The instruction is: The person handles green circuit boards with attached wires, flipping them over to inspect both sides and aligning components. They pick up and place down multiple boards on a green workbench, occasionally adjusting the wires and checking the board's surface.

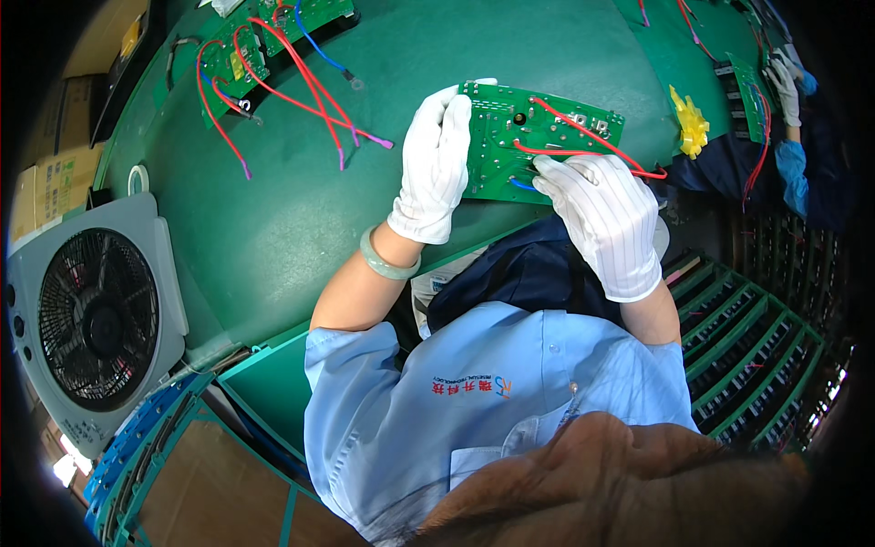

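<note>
left hand (433, 164) grips board (492, 146) by left edge, fingers close together; right hand (602, 214) at board's lower edge, fingers bunched beside blue wire (522, 184), cannot tell if pinching it; board over near edge of table (301, 219); other boards (256, 71) far left

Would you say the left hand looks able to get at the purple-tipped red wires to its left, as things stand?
Probably yes: only green tabletop shows between the left hand and the red wires, though it would have to leave the left edge of the circuit board first.
</note>
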`<state>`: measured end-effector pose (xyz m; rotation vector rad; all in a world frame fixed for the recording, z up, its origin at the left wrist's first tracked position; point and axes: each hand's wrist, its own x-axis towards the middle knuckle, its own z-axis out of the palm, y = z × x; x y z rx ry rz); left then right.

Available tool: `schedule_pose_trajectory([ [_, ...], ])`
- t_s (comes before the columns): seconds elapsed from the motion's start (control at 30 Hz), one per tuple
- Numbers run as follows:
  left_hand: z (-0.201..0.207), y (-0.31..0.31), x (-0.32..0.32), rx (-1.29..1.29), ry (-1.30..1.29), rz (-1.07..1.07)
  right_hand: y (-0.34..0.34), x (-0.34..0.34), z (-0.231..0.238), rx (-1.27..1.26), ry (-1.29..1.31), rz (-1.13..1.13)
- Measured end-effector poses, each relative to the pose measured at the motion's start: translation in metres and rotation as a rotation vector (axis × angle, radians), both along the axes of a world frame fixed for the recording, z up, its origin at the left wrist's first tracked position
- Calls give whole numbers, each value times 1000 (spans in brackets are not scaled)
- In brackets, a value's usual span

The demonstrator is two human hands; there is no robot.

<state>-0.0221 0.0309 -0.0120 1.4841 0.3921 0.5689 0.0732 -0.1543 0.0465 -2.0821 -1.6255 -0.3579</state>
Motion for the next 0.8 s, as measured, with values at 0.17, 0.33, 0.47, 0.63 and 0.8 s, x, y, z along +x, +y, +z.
schedule_pose_trajectory([
  [0.17,9,-2,-1,2,46,11,2,1,6,-15,95,23],
  [0.33,7,0,-1,38,27,1,1,-1,3,2,88,30],
  [0.47,6,-1,0,29,-3,7,-2,-5,15,15,124,-47],
  [0.63,13,-6,1,-107,-56,21,-16,5,38,146,473,-189],
  [0.8,10,-4,1,-127,-111,11,-35,25,43,202,269,-392],
])
